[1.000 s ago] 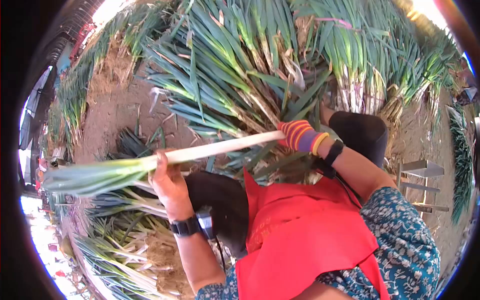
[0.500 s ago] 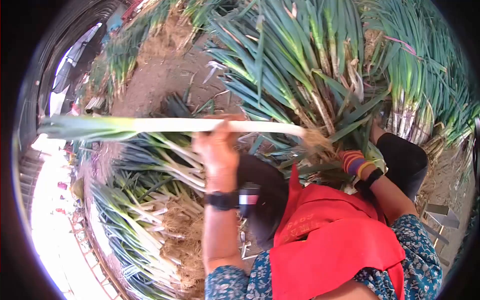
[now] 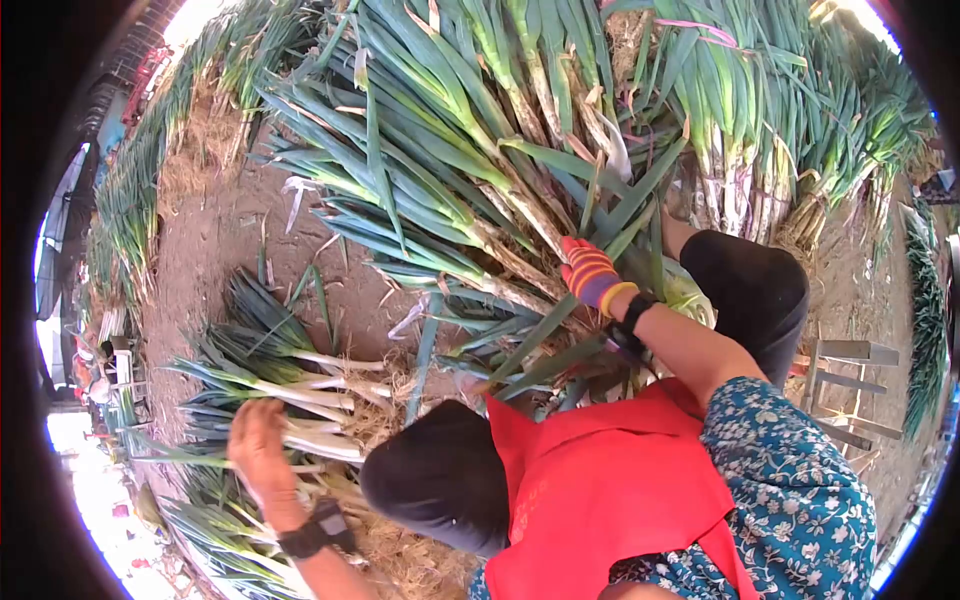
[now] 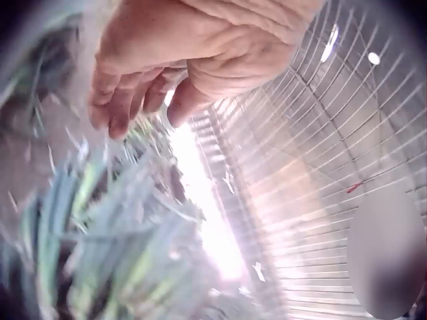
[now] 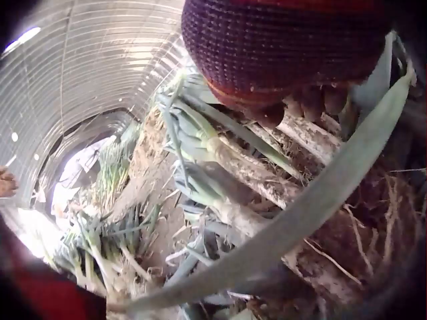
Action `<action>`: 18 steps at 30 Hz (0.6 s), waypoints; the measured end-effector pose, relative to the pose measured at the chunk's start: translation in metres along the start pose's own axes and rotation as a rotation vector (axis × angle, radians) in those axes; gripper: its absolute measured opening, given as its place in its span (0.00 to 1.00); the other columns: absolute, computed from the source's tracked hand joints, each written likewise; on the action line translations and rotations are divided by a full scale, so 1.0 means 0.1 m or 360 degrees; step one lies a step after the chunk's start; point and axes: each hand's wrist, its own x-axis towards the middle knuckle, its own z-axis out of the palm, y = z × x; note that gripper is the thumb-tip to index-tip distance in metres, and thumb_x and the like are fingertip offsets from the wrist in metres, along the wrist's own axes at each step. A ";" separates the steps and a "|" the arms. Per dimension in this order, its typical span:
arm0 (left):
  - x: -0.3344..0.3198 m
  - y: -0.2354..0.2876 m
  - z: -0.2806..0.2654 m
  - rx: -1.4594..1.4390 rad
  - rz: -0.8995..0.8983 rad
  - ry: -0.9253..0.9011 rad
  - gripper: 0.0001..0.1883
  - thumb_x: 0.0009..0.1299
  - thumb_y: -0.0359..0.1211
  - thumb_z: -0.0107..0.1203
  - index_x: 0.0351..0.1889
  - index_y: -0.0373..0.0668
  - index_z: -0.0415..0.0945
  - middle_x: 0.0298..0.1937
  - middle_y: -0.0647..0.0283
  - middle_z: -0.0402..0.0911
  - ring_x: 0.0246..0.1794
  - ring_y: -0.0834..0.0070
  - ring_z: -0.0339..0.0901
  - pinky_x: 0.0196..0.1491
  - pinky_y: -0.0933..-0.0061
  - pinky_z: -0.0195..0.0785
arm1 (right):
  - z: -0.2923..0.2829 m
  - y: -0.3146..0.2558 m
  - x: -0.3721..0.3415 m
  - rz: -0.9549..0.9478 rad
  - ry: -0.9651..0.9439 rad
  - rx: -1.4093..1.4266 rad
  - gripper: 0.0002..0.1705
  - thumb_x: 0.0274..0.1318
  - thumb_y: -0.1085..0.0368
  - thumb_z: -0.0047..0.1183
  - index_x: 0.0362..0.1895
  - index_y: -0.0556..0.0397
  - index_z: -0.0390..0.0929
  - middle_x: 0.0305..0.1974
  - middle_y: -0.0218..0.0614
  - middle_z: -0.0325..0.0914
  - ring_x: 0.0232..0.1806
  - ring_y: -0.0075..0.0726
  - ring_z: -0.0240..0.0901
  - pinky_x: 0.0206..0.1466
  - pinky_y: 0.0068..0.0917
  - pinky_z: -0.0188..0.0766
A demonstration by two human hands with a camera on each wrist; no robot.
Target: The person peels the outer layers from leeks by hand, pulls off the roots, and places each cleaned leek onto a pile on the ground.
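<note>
At 12 o'clock in the head view, a heap of soil-stained leeks [image 3: 450,170] fans out. The gloved right hand [image 3: 592,278] lies at its stalk ends, just off centre toward 3 o'clock; whether its fingers grip one cannot be told. At 8 o'clock lie white-stemmed leeks [image 3: 322,398]; near them the bare left hand [image 3: 262,455] is released, fingers loosely bent. Upright bundles [image 3: 735,95] stand at 2 o'clock, a red apron [image 3: 620,480] at 5.
</note>
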 end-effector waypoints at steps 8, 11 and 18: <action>-0.15 1.14 1.96 -0.1146 -0.0380 -0.0871 0.10 0.65 0.26 0.50 0.42 0.31 0.75 0.35 0.57 0.80 0.32 0.69 0.80 0.38 0.71 0.74 | 0.18 0.16 0.59 0.0836 -0.1118 0.0442 0.38 0.49 0.50 0.56 0.59 0.59 0.63 0.59 0.52 0.65 0.59 0.53 0.63 0.59 0.40 0.63; 0.01 0.80 2.35 -0.1365 -0.0767 -0.0795 0.09 0.66 0.26 0.50 0.41 0.31 0.74 0.35 0.57 0.80 0.30 0.69 0.80 0.36 0.72 0.73 | 0.07 0.25 0.39 0.0112 -0.0837 0.0519 0.31 0.46 0.51 0.60 0.50 0.60 0.71 0.52 0.53 0.68 0.53 0.55 0.65 0.56 0.39 0.62; 0.27 1.13 3.11 -0.1156 -0.0652 -0.0433 0.33 0.59 0.37 0.65 0.58 0.32 0.64 0.51 0.58 0.73 0.50 0.69 0.70 0.43 0.68 0.67 | -1.04 -0.19 -0.29 -0.0035 -0.0042 0.0658 0.32 0.46 0.48 0.58 0.47 0.61 0.71 0.34 0.51 0.75 0.34 0.53 0.71 0.43 0.38 0.70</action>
